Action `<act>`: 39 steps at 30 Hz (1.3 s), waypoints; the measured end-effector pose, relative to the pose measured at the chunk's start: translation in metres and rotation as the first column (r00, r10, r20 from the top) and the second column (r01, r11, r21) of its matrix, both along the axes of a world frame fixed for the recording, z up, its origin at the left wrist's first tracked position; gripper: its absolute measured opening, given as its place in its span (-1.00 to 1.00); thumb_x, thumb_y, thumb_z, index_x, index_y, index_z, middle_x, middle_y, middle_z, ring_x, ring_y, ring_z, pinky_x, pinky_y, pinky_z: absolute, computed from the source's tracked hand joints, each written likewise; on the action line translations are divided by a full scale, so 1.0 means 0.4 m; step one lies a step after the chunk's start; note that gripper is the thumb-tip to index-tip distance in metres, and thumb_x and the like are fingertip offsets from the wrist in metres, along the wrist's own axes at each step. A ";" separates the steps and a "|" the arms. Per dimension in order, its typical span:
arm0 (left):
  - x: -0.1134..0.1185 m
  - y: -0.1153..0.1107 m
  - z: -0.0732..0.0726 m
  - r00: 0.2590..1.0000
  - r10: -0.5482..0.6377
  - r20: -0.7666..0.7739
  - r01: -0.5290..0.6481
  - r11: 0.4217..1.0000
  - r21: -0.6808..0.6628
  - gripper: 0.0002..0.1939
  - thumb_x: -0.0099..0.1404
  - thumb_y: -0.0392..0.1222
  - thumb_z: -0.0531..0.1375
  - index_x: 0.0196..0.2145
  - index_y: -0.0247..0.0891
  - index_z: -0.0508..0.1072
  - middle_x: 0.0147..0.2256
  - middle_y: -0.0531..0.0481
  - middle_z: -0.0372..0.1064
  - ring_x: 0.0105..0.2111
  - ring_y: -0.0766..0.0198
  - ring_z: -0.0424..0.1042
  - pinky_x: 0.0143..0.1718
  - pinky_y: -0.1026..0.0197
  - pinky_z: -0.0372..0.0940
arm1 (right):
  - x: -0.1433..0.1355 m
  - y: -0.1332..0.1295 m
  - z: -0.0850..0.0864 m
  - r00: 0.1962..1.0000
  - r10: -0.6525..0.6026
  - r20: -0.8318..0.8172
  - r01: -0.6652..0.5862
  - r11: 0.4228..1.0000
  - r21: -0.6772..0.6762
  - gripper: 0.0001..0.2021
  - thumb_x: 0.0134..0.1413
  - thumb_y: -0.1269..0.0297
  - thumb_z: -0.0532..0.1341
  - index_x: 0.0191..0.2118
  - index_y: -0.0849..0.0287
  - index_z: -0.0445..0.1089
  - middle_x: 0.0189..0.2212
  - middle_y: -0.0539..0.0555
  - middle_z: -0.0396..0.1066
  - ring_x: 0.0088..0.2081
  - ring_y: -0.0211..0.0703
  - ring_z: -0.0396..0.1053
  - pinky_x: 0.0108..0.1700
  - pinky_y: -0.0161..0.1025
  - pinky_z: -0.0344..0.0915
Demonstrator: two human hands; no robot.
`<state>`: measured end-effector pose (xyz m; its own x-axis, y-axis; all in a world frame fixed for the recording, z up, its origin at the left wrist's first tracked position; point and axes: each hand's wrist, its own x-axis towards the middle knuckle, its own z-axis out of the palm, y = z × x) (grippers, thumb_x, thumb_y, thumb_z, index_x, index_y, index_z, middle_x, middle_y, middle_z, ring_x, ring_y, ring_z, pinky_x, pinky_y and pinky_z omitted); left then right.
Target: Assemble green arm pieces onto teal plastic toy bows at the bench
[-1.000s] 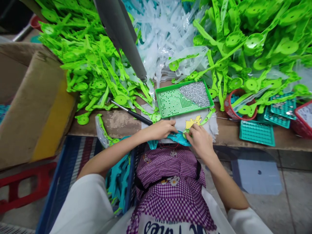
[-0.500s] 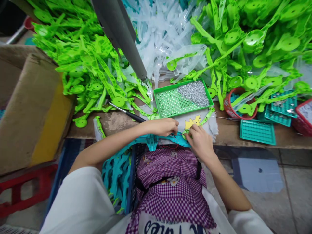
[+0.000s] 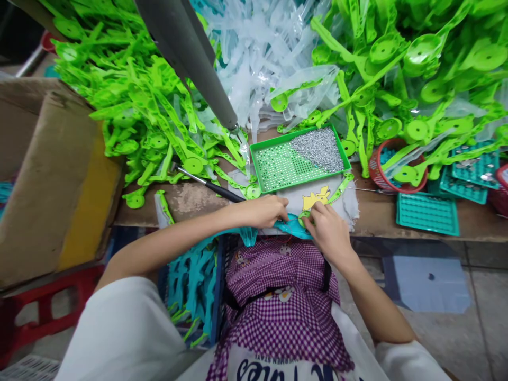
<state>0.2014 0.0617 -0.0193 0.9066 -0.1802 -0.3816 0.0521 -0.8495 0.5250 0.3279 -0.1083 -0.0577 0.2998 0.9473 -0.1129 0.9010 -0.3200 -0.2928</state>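
A long teal plastic part (image 3: pixel 292 228) lies across the table's front edge, against my apron, with a thin red wire along it. My left hand (image 3: pixel 266 210) is over its middle, fingers bent down and pressed together; what they pinch is hidden under them. With thumb and fingers closed, my right hand (image 3: pixel 328 228) grips a lime green plastic part with a round end (image 3: pixel 304 218), held against the teal part's right end. A cloth with a yellow cartoon figure (image 3: pixel 316 199) lies just beyond my hands.
A green tray (image 3: pixel 273 168) of small metal screws sits ahead. Lime green parts (image 3: pixel 154 116) and clear ones (image 3: pixel 257 63) are heaped behind it. A grey powered driver (image 3: pixel 198 69) hangs overhead. A black-handled screwdriver (image 3: pixel 222 190), a red basket (image 3: pixel 377 172), teal trays (image 3: pixel 426 214) and a cardboard box (image 3: pixel 59 180) surround the workspace.
My left hand has shifted slightly along the teal part, with its fingers lower. My right hand stays almost in place at the green round end. The view has moved a little.
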 end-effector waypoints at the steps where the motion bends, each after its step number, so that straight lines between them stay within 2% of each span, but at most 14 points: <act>1: 0.004 0.001 0.002 0.999 -0.039 0.000 0.038 0.999 0.029 -0.64 0.18 -0.48 0.04 -0.25 -0.21 0.56 -0.33 -0.07 0.32 -0.39 0.30 0.26 -0.35 0.25 0.12 | 0.000 0.000 0.000 1.000 0.003 0.003 -0.003 1.000 -0.004 -0.77 0.24 0.21 0.12 -0.44 0.12 0.29 -0.29 0.08 0.35 -0.22 -0.09 0.28 -0.50 -0.16 -0.02; 5: 0.025 0.004 0.013 0.988 -0.155 0.022 0.150 0.978 0.146 -0.75 0.19 -0.49 0.08 -0.35 -0.28 0.51 -0.32 -0.08 0.32 -0.45 0.31 0.19 -0.40 0.22 0.07 | -0.001 0.000 0.004 1.000 0.005 0.007 -0.004 1.000 -0.026 -0.77 0.25 0.21 0.11 -0.43 0.13 0.30 -0.28 0.08 0.35 -0.21 -0.10 0.27 -0.47 -0.16 0.00; 8: 0.035 0.014 0.014 0.964 -0.255 0.072 0.244 0.960 0.133 -0.76 0.19 -0.50 0.08 -0.41 -0.28 0.48 -0.32 -0.07 0.32 -0.42 0.29 0.21 -0.39 0.21 0.07 | -0.002 0.001 0.011 1.000 -0.008 0.005 0.008 0.999 -0.052 -0.77 0.25 0.20 0.10 -0.42 0.14 0.31 -0.27 0.07 0.35 -0.20 -0.12 0.27 -0.48 -0.17 -0.03; 15: 0.037 0.046 -0.004 0.953 -0.288 0.089 0.285 0.957 0.045 -0.67 0.15 -0.55 0.06 -0.30 -0.23 0.50 -0.32 -0.04 0.32 -0.40 0.31 0.25 -0.40 0.24 0.08 | -0.001 0.003 0.010 1.000 -0.009 0.007 0.010 0.997 -0.080 -0.76 0.25 0.19 0.10 -0.42 0.15 0.31 -0.27 0.05 0.34 -0.19 -0.13 0.27 -0.47 -0.17 -0.07; 21: 0.045 0.029 -0.001 0.906 -0.405 0.126 0.385 0.910 0.153 -0.79 0.25 -0.46 0.10 -0.42 -0.26 0.48 -0.30 -0.06 0.39 -0.34 0.27 0.29 -0.35 0.20 0.10 | 0.002 0.003 0.006 1.000 -0.012 -0.005 0.012 0.998 -0.057 -0.77 0.24 0.19 0.12 -0.42 0.15 0.32 -0.27 0.06 0.34 -0.21 -0.14 0.26 -0.47 -0.18 -0.06; 26: 0.036 0.010 0.004 0.905 -0.396 0.154 0.363 0.910 0.202 -0.78 0.28 -0.42 0.13 -0.48 -0.26 0.47 -0.32 -0.06 0.41 -0.31 0.25 0.29 -0.29 0.18 0.12 | 0.001 0.005 0.009 1.000 -0.013 -0.016 0.013 0.999 -0.051 -0.76 0.26 0.21 0.09 -0.43 0.15 0.33 -0.29 0.08 0.35 -0.23 -0.13 0.24 -0.47 -0.18 -0.06; 34: 0.057 0.025 -0.013 0.912 -0.383 0.146 0.376 0.924 0.070 -0.75 0.27 -0.40 0.13 -0.51 -0.20 0.47 -0.31 -0.06 0.42 -0.31 0.24 0.28 -0.24 0.16 0.15 | 0.002 0.003 0.007 1.000 -0.018 -0.026 0.017 0.999 -0.045 -0.75 0.26 0.21 0.08 -0.42 0.15 0.34 -0.28 0.09 0.35 -0.23 -0.13 0.24 -0.48 -0.18 -0.07; 39: 0.069 0.036 -0.034 0.929 -0.343 0.140 0.341 0.939 0.035 -0.80 0.25 -0.37 0.17 -0.49 -0.16 0.48 -0.27 -0.03 0.43 -0.28 0.25 0.28 -0.21 0.18 0.15 | 0.001 0.005 0.011 1.000 -0.016 -0.023 0.014 0.998 -0.059 -0.76 0.26 0.21 0.09 -0.41 0.16 0.35 -0.26 0.09 0.36 -0.20 -0.11 0.27 -0.49 -0.19 -0.04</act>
<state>0.2289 0.0761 -0.0328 0.8354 -0.4859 -0.2570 -0.3170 -0.8079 0.4968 0.3281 -0.1065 -0.0531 0.3106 0.9342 -0.1756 0.8890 -0.3509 -0.2943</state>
